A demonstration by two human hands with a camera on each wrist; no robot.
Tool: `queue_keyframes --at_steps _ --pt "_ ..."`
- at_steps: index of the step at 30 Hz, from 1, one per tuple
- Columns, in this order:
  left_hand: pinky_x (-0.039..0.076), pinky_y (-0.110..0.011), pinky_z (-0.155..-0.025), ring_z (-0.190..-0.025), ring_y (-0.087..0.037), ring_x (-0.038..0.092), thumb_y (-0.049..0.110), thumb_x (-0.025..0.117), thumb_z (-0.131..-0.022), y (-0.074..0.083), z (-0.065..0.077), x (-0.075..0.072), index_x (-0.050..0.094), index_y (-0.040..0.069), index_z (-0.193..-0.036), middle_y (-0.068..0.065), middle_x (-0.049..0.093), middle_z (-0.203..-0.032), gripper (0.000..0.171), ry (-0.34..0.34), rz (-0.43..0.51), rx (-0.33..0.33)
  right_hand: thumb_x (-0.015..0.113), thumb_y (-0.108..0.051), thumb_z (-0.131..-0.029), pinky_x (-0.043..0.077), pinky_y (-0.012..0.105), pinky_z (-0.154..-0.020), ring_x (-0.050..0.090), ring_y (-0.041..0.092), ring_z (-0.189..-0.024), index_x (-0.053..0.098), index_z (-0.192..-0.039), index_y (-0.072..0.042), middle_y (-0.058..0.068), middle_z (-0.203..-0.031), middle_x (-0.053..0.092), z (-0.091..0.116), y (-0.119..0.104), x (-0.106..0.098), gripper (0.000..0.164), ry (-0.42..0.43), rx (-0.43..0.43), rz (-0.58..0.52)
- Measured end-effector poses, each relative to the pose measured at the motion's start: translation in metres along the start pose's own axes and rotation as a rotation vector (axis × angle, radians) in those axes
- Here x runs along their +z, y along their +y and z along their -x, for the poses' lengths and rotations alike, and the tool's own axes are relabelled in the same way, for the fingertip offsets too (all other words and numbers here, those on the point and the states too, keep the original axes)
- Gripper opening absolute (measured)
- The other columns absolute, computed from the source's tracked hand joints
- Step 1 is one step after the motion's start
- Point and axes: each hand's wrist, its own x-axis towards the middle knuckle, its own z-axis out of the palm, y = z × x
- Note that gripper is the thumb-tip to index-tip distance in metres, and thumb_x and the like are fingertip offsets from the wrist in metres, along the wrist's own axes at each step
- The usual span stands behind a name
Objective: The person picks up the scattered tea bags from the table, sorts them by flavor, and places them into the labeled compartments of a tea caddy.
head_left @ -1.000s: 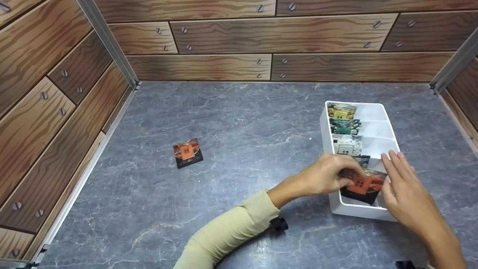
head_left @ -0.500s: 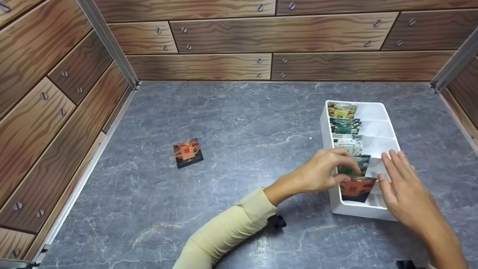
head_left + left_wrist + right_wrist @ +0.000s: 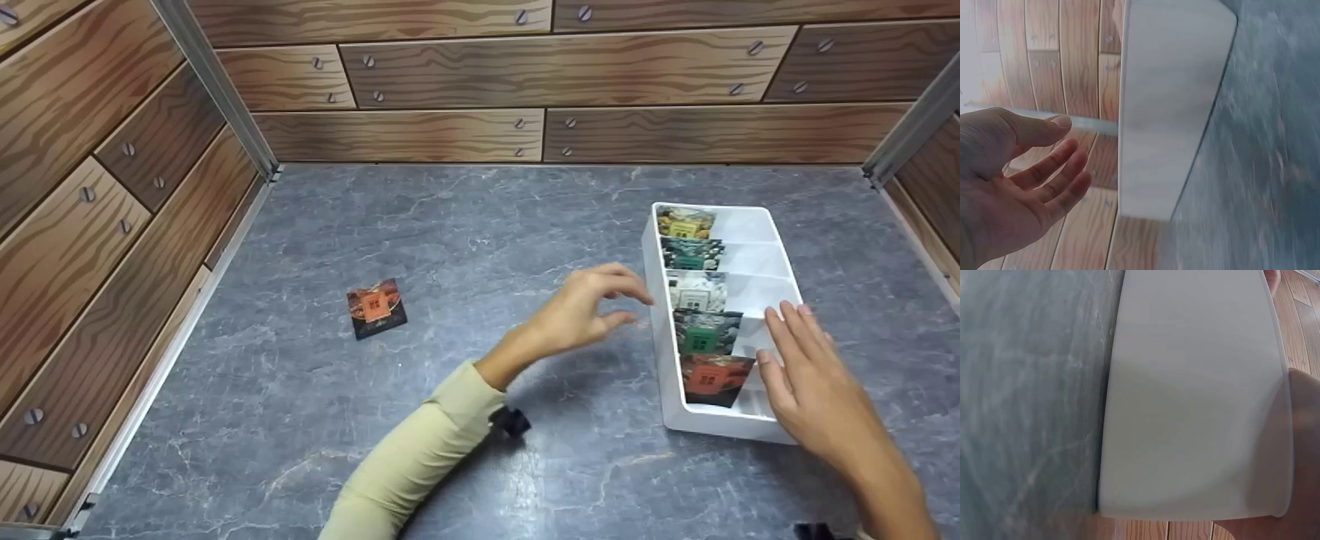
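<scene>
A white divided box (image 3: 727, 424) stands at the right in the head view. Printed sachets lean along its left side: yellow (image 3: 685, 225), teal (image 3: 691, 256), white (image 3: 697, 294), green (image 3: 705, 334) and, nearest the front, orange and black (image 3: 716, 379). Another orange and black sachet (image 3: 376, 306) lies flat on the table to the left. Just left of the box, my left hand (image 3: 574, 313) holds nothing, its fingers loosely bent and the thumb apart. My right hand (image 3: 817, 382) lies over the box's right rim with its fingers extended; in the right wrist view it overlaps the box wall (image 3: 1185, 399).
The grey marbled table (image 3: 480, 225) is bounded by wood-patterned panels (image 3: 450, 135) at the back and both sides, with metal posts (image 3: 217, 90) in the corners. The right halves of the box's compartments show bare white (image 3: 754, 259).
My left hand let go of the orange and black sachet, which now stands in the front compartment, and moved left out of the box. The right hand stays at the rim.
</scene>
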Motion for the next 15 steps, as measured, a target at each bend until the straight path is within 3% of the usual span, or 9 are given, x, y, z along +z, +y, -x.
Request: queue_keyframes --at_steps 8,15 --pt "0.050 -0.017 -0.090 -0.109 -0.020 0.066 0.000 0.077 -0.089 -0.020 0.019 -0.022 0.076 0.007 -0.113 -0.005 0.070 -0.119 0.025 0.077 -0.014 -0.050 0.044 -0.018 -0.108 -0.001 0.044 -0.127 0.012 0.040 -0.155 0.033 -0.155 0.007 0.030 -0.162 0.025 0.002 -0.001 -0.002 0.055 -0.017 0.013 0.003" --pt "0.053 -0.021 -0.090 -0.108 -0.021 0.066 -0.001 0.076 -0.089 -0.035 0.033 -0.040 0.075 0.003 -0.114 -0.008 0.070 -0.118 0.025 0.124 0.000 -0.090 0.044 -0.019 -0.108 0.001 0.046 -0.127 0.013 0.041 -0.154 0.033 -0.156 0.006 0.029 -0.162 0.025 0.001 -0.002 -0.001 0.055 -0.020 0.020 0.006"
